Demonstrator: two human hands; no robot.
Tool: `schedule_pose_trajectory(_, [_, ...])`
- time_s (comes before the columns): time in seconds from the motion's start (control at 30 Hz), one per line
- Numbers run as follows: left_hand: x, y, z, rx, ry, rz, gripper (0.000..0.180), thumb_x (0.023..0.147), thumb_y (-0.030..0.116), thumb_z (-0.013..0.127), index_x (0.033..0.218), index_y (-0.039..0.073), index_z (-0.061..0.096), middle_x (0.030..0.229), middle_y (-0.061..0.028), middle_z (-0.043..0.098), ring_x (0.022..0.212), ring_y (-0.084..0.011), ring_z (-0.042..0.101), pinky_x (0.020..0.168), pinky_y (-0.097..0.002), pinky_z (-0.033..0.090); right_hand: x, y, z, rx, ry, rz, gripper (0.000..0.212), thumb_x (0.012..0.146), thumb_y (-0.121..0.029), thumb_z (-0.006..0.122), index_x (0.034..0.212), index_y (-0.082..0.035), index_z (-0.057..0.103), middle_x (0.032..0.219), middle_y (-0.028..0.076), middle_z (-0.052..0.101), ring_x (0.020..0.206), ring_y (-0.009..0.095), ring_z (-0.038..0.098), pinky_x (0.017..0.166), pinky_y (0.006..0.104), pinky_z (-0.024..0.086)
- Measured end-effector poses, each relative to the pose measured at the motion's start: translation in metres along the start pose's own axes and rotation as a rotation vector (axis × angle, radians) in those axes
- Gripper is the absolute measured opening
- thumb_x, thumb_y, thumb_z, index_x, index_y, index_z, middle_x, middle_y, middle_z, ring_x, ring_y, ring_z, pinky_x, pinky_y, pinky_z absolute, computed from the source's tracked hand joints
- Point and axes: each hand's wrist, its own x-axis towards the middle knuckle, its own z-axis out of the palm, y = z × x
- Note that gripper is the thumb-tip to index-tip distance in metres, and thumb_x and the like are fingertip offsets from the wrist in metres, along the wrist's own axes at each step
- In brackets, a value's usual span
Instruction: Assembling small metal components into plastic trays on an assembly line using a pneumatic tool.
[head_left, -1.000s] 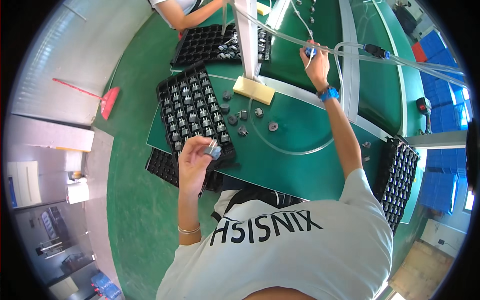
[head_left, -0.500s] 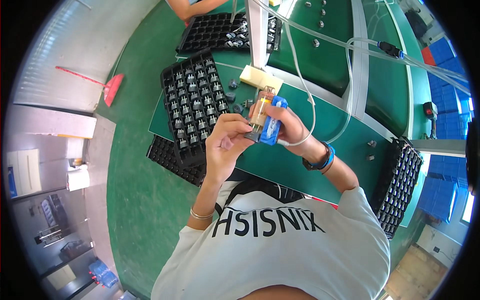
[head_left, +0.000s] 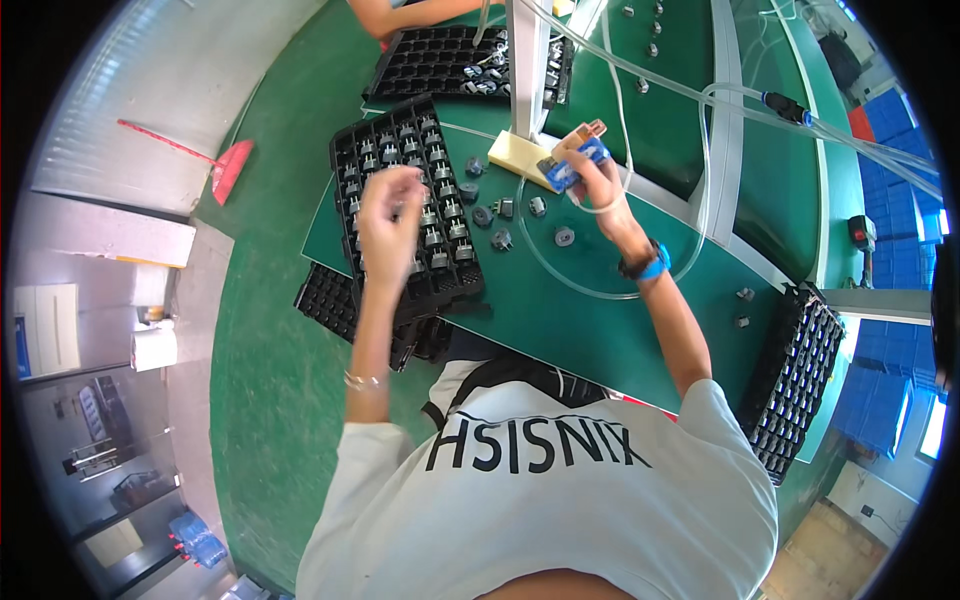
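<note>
Head view: right hand (head_left: 605,188) is wrapped around the blue tool (head_left: 590,152), up near the yellow block (head_left: 520,158). Left hand (head_left: 392,220) is curled over the black tray (head_left: 465,279); motion blur, can't tell if it holds anything. My read: handle plugs (head_left: 463,252) by the body, pins straight, light pressure; keep the tool's white cord (head_left: 607,207) off loose parts (head_left: 502,239). Tool: blue side, orange-brown body, chunky. Plugs: grey, two pale pins up, seated in rows.

2 curled hands (head_left: 388,225) (head_left: 602,192), well apart
</note>
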Motion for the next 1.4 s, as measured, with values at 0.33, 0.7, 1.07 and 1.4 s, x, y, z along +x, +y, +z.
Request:
schedule_pose_trajectory(0.33, [0.095, -0.135, -0.067, 0.769, -0.105, 0.092, 0.019, 0.079, 0.010, 0.061, 0.099, 0.008, 0.062, 0.097, -0.0073, 0.062, 0.090, -0.0273, 0.060, 0.078, -0.0355, 0.047, 0.034, 0.024, 0.019, -0.741, 0.190, -0.487, 0.033, 0.079, -0.018, 0.063, 0.105, -0.004, 0.048, 0.074, 0.022, 0.060, 0.070, 0.043, 0.059, 0.058, 0.0435, 0.047])
schedule_pose_trajectory(0.7, [0.109, -0.140, -0.070, 0.871, -0.239, 0.100, 0.015, 0.079, 0.010, 0.062, 0.094, 0.009, 0.059, 0.091, -0.0070, 0.063, 0.086, -0.0262, 0.062, 0.074, -0.0366, 0.048, 0.034, 0.024, 0.007, -0.607, 0.038, -0.424, 0.059, 0.067, -0.017, 0.079, 0.112, -0.004, 0.043, 0.090, 0.013, 0.060, 0.077, 0.031, 0.061, 0.071, 0.0359, 0.049])
schedule_pose_trajectory(1.07, [0.081, -0.100, -0.072, 0.037, -0.103, -0.347, 0.020, 0.090, 0.012, 0.054, 0.107, 0.003, 0.054, 0.102, -0.0049, 0.060, 0.096, -0.0132, 0.058, 0.080, -0.0267, 0.046, 0.035, 0.030, 0.008, -0.738, 0.083, -0.578, 0.064, 0.065, -0.024, 0.081, 0.115, -0.006, 0.045, 0.099, 0.015, 0.055, 0.089, 0.037, 0.055, 0.077, 0.0382, 0.046])
schedule_pose_trajectory(1.4, [-0.009, -0.014, -0.032, -0.783, -0.239, -0.493, 0.019, 0.092, 0.009, 0.049, 0.111, 0.005, 0.048, 0.099, -0.0056, 0.056, 0.093, -0.0168, 0.058, 0.084, -0.0289, 0.048, 0.068, 0.032, -0.018, -0.404, 0.288, -0.392, 0.019, 0.082, -0.010, 0.061, 0.097, -0.002, 0.053, 0.079, 0.003, 0.054, 0.074, 0.005, 0.049, 0.066, 0.0229, 0.045])
